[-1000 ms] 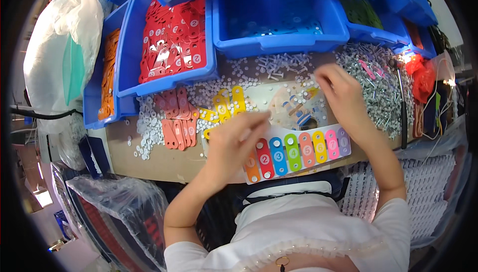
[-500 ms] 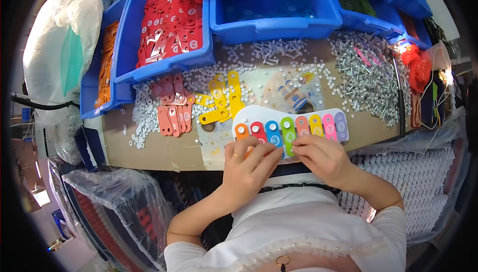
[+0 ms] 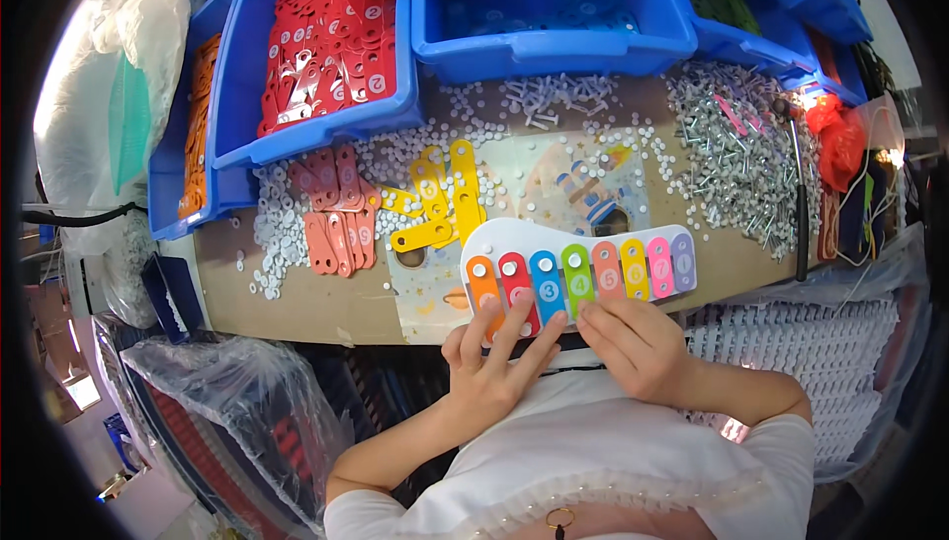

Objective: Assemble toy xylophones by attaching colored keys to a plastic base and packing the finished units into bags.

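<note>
A toy xylophone (image 3: 549,234) lies at the table's near edge, its white base carrying a row of coloured bars. White round caps sit on the upper ends of the orange, red, blue and green bars. My left hand (image 3: 484,367) is open, fingers spread over the lower ends of the orange bar (image 3: 481,278), red bar (image 3: 511,271) and blue bar (image 3: 547,288). Fingertips of my right hand (image 3: 641,347) are pinched together at the lower end of the green bar (image 3: 576,261). Whatever they may hold is hidden.
Loose yellow bars (image 3: 465,194) and salmon bars (image 3: 341,239) lie left of the xylophone. White caps (image 3: 280,234) are scattered behind and beside them. Screws (image 3: 736,165) are heaped at right near a screwdriver (image 3: 801,214). Blue bins (image 3: 554,56) line the back.
My left hand has drawn back toward me and its fingers have spread, uncovering more of the red and blue bars. My right hand stays pinched by the green bar, slightly lower.
</note>
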Action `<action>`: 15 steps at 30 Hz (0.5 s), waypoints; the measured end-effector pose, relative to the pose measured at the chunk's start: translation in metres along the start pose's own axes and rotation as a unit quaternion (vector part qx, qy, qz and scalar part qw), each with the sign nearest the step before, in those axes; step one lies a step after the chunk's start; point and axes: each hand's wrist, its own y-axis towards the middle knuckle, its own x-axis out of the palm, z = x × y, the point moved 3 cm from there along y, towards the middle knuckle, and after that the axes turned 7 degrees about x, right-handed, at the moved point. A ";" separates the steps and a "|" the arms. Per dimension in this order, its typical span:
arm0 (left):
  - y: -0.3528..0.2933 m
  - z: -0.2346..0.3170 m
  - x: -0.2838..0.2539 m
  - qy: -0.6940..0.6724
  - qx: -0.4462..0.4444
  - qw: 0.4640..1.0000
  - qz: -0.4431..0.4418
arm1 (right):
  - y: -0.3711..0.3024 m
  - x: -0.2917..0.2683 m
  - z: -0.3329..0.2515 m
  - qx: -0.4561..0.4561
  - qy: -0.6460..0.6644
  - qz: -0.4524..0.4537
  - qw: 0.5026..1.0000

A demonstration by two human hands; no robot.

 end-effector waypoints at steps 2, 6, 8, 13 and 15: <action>0.000 0.000 -0.001 -0.023 -0.019 0.999 -0.016 | -0.003 0.002 -0.005 -0.014 -0.095 0.012 0.995; 0.027 -0.014 -0.014 -0.127 -0.010 0.991 -0.035 | 0.004 -0.005 0.002 0.016 -0.046 0.001 0.999; 0.056 -0.033 -0.017 -0.184 0.007 0.982 -0.048 | 0.021 -0.009 0.028 0.045 0.112 -0.046 0.992; 0.139 -0.088 -0.001 -0.182 0.069 0.981 -0.009 | 0.088 -0.014 0.105 0.133 -0.061 0.053 0.988; 0.156 -0.102 0.030 -0.153 0.082 0.985 -0.003 | 0.099 0.004 0.134 0.137 -0.073 0.066 0.986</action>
